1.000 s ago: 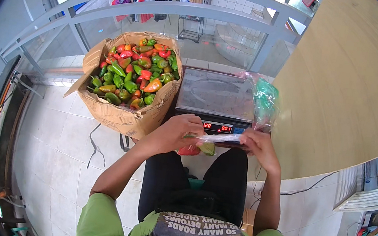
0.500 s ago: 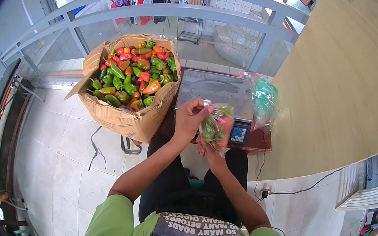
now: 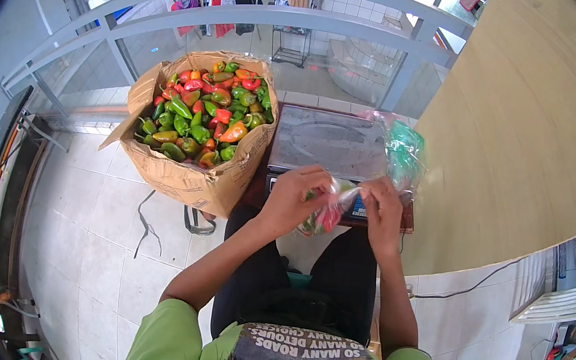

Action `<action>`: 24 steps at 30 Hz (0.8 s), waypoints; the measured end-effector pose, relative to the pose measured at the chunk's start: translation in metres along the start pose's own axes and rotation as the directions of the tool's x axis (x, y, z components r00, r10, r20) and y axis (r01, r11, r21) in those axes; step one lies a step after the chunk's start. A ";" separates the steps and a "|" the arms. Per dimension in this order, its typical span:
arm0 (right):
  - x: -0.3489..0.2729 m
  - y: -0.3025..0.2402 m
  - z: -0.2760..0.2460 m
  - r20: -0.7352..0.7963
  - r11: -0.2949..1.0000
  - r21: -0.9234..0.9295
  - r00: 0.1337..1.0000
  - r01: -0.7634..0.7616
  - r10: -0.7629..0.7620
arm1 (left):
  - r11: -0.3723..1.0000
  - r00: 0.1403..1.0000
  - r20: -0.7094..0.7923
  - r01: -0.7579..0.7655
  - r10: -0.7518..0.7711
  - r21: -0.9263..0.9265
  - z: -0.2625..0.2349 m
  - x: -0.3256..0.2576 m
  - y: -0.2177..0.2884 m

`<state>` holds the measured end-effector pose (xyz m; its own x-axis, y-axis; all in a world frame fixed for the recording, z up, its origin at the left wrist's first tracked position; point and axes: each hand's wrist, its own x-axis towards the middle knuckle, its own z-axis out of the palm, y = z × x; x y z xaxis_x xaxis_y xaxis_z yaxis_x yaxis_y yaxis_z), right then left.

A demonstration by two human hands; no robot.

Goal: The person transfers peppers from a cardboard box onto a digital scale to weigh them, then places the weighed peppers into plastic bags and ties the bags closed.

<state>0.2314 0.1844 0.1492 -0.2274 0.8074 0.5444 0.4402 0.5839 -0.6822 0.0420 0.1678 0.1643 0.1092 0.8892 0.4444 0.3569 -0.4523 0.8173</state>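
Floor (image 3: 81,239) is pale tile w/ a grey metal railing (image 3: 252,16) at the far edge & a big tan wall (image 3: 531,126) on the right side. Then 1 open cardboard box (image 3: 189,177) stuffed w/ green, red & orange peppers (image 3: 201,120), too many to count tbh. Just beside it 1 steel-top scale (image 3: 330,142), w/ a bunch of clear/green plastic bags (image 3: 402,152) at its right edge. 1 small clear bag of peppers (image 3: 326,211) sits in front of the scale, above the lap, btwn both hands. Left hand (image 3: 292,199) & right hand (image 3: 381,208) both pinch the bag's top, fingers curled, forearms bent inward.
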 end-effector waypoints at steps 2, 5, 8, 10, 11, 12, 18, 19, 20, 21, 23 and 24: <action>0.010 -0.002 -0.006 -0.001 0.996 0.026 0.997 0.080 -0.080 | 0.977 0.963 0.197 -0.201 0.183 0.072 -0.005 0.003 0.020; 0.013 0.001 -0.011 0.088 0.960 0.277 0.994 0.042 -0.069 | 0.939 0.919 0.227 -0.341 0.323 0.041 -0.004 0.005 0.040; 0.010 0.016 -0.014 0.303 0.777 0.590 0.952 -0.218 0.037 | 0.945 0.906 0.271 -0.307 0.326 -0.108 -0.002 0.012 0.050; 0.003 0.023 -0.012 0.408 0.653 0.676 0.912 -0.341 0.053 | 0.959 0.908 0.321 -0.223 0.270 -0.174 0.000 0.019 0.049; -0.001 0.017 -0.003 0.436 0.420 0.798 0.895 -0.433 0.094 | 0.965 0.905 0.371 -0.129 0.209 -0.229 0.001 0.020 0.045; -0.005 0.012 0.003 0.470 0.158 0.860 0.873 -0.486 0.129 | 0.964 0.905 0.371 -0.130 0.210 -0.230 0.007 0.021 0.042; -0.025 -0.006 0.035 0.435 -0.308 0.876 0.883 -0.370 0.175 | 0.774 0.978 0.156 0.207 -0.141 -0.598 0.029 0.017 0.034; -0.032 0.005 0.051 0.453 -0.408 0.823 0.890 -0.395 0.053 | 0.839 0.983 0.085 0.185 -0.165 -0.511 0.033 0.016 0.027; -0.030 0.001 0.062 0.465 -0.490 0.755 0.882 -0.436 -0.069 | 0.893 0.984 0.011 0.167 -0.179 -0.419 0.035 0.016 0.022; -0.033 -0.002 0.063 0.465 -0.490 0.755 0.883 -0.435 -0.068 | 0.892 0.984 0.012 0.167 -0.179 -0.419 0.036 0.016 0.018; -0.035 -0.015 0.055 0.662 -0.487 0.734 0.659 -0.473 0.357 | 0.972 0.984 -0.135 0.082 -0.114 -0.220 0.036 0.014 0.013; -0.036 -0.016 0.051 0.664 -0.489 0.732 0.657 -0.475 0.357 | 0.972 0.984 -0.136 0.085 -0.116 -0.219 0.035 0.012 0.010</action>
<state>0.1878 0.1501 0.1153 -0.5691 0.7950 -0.2099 -0.7431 -0.6066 -0.2825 0.0790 0.1762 0.1651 -0.0601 0.9181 0.3918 0.1526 -0.3794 0.9126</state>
